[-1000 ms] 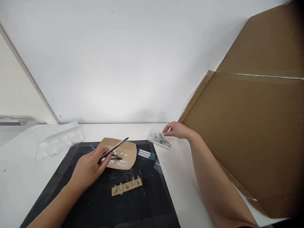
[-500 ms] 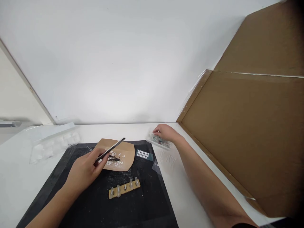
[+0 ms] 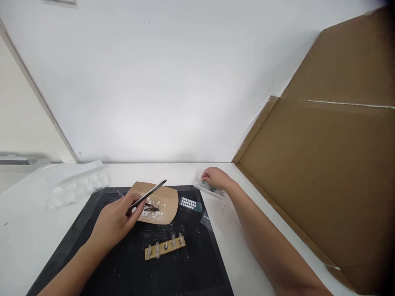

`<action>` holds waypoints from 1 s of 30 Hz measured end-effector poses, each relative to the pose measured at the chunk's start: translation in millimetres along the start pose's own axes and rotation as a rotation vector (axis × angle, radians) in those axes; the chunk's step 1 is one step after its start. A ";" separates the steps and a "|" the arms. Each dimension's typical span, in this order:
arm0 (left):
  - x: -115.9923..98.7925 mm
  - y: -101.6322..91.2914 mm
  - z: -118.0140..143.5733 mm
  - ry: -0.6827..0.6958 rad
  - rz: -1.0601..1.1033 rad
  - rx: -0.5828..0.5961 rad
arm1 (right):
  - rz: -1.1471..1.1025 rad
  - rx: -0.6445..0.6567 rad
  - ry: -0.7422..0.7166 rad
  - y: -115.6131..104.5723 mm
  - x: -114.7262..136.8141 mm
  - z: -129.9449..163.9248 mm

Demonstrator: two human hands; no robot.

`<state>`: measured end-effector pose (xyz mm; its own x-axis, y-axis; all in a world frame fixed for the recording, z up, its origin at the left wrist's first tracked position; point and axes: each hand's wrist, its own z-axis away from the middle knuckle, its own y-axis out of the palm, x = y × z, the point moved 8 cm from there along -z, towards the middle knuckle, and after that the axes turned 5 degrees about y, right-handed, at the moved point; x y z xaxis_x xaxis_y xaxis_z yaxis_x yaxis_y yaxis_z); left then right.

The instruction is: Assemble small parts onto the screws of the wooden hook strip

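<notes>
My left hand (image 3: 115, 222) is closed round a slim black tool (image 3: 149, 194) with a pale strip, shaped like tweezers, pointing up and right. Beneath it lies a tan paper tray (image 3: 170, 205) with white bits and dark scraps. My right hand (image 3: 216, 177) reaches into a shallow clear tray (image 3: 212, 192) of small greenish and clear items. Its fingers are bent together among them, and what they grip is hidden. Closer to me, a yellowish strip (image 3: 165, 248) bears several clear upright pieces. A dark green card (image 3: 190, 204) with rows of white ovals lies between the two trays.
A black mat (image 3: 129, 267) covers the middle of the white table. At the left stands a clear compartment box (image 3: 75, 191) with white contents. Tall cardboard (image 3: 324, 172) borders the right side, and a white wall (image 3: 173, 82) rises behind. A small clear sheet (image 3: 206, 222) overlaps the mat's right edge.
The whole view has shifted slightly, so things sit a little lower and further right. My right fingers have moved within the clear tray; my left hand still holds the slim black tool.
</notes>
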<state>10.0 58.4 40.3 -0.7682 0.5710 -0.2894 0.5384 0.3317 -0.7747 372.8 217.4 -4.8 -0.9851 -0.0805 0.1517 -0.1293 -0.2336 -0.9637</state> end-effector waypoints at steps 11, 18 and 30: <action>-0.3 0.3 -1.0 0.010 -0.010 -0.016 | -0.007 -0.009 -0.002 -6.6 -7.2 6.7; -0.5 -3.3 -2.3 0.018 -0.018 -0.056 | -0.074 -0.035 0.001 -17.1 -9.8 9.0; 2.7 -3.4 -0.6 -0.008 0.008 -0.047 | -0.318 -0.078 0.010 -43.2 -36.4 22.6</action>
<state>6.3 59.2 42.5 -0.7668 0.5674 -0.3001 0.5598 0.3624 -0.7451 416.7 208.5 36.3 -0.8952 -0.0058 0.4457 -0.4383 -0.1706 -0.8825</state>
